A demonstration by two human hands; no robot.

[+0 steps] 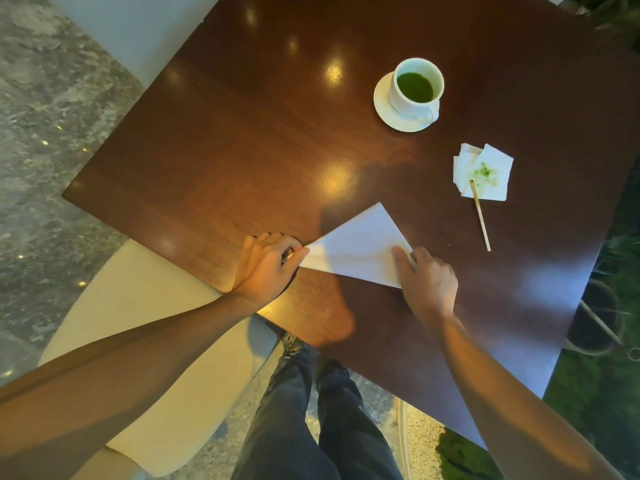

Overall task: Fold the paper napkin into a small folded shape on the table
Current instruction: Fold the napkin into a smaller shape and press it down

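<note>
Cream chair (145, 344): standing at the near-left edge of the table (242, 140), left of the napkin. Left hand (265, 263): resting at the napkin's left tip, fingers curled, thumb and forefinger pinching that corner against the tabletop. Napkin (356, 251): white paper, lying flat as a triangle on the dark wooden table near its front edge, one point aiming away from the person, the long side running between the two hands. Right hand (427, 284): lying on the napkin's right corner, fingers fairly straight and close together, forefinger (401, 258) pressing the paper down. Legs in dark trousers (311, 420): showing below the table edge, nearer than the napkin. Cup (417, 84): white, holding green liquid, sitting on a white saucer (382, 105), well beyond the napkin and to its right. Crumpled tissue (485, 171): stained green, lying right of the napkin and apart from it. Wooden stick (481, 216): one end resting on the tissue, the other pointing toward the table's near edge.
</note>
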